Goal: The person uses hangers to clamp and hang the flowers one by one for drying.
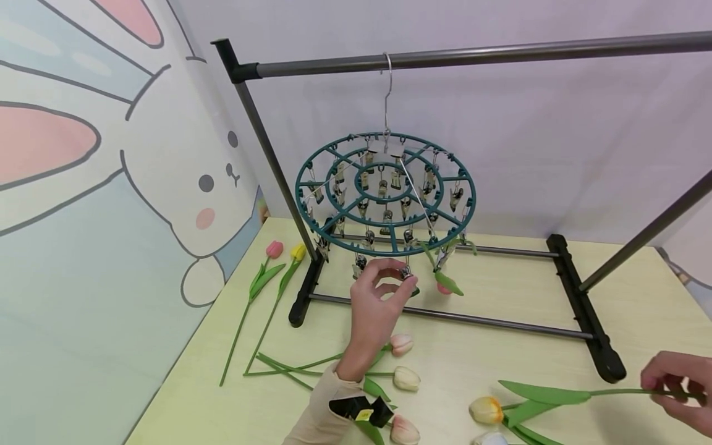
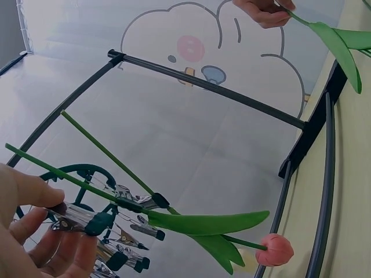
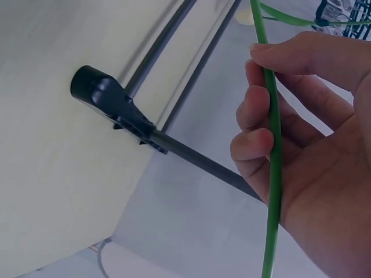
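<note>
My left hand (image 1: 377,303) pinches a metal clip (image 2: 72,219) between thumb and fingers, at the near edge of a round green hanging rack (image 1: 392,250). In the left wrist view the clip has a dark green tip. Beside it, a pink tulip (image 2: 275,250) hangs head down, its stem held by neighbouring clips. My right hand (image 1: 681,386), at the right edge of the head view, holds the green stem (image 3: 273,150) of a tulip between thumb and fingers. That stem runs left to broad leaves and a yellow-orange bloom (image 1: 486,410) low over the table.
A dark metal stand (image 1: 478,59) carries the rack by a wire hook (image 1: 387,93). Loose tulips lie on the pale table: pink (image 1: 274,249) and yellow (image 1: 298,251) at left, white (image 1: 406,378) and pale pink (image 1: 404,429) near the left forearm. Another white bloom (image 1: 491,439) is at the bottom.
</note>
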Available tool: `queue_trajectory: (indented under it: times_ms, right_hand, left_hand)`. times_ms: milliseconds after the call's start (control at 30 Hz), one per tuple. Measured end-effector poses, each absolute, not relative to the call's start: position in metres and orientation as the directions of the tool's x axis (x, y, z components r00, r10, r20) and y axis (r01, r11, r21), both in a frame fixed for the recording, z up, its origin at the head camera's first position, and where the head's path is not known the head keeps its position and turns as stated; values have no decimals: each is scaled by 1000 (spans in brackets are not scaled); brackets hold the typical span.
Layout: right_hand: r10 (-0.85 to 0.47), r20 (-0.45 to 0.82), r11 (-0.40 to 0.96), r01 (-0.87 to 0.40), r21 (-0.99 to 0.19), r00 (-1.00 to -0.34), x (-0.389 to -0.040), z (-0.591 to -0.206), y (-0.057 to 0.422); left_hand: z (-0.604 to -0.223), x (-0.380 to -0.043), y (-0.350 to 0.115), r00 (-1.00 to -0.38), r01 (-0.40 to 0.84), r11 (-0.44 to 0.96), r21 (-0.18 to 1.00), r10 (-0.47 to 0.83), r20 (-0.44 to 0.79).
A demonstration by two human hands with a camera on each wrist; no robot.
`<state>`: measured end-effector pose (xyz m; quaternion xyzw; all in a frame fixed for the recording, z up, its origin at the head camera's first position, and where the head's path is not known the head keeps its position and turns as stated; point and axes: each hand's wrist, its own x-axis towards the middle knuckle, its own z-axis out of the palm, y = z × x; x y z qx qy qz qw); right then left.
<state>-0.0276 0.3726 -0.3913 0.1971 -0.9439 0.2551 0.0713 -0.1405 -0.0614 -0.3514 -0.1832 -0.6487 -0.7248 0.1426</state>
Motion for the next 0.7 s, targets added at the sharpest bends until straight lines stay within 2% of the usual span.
queue_trajectory:
  times_ms: [200, 433, 700]
  right_hand:
    - [-390, 352, 763, -513, -394, -851, -36, -380, 371]
    - [-415, 361, 787, -529, -317, -835, -42, -363, 363]
    - [-449, 457, 716, -615, -330, -768, -53, -339, 339]
  left_hand:
    - [-352, -140, -61, -892, 447, -115, 887, 22, 452]
    - [-342, -135, -61, -897, 437, -112, 892, 20, 442]
    - [-328, -129, -61, -896, 439, -107, 892, 22, 444]
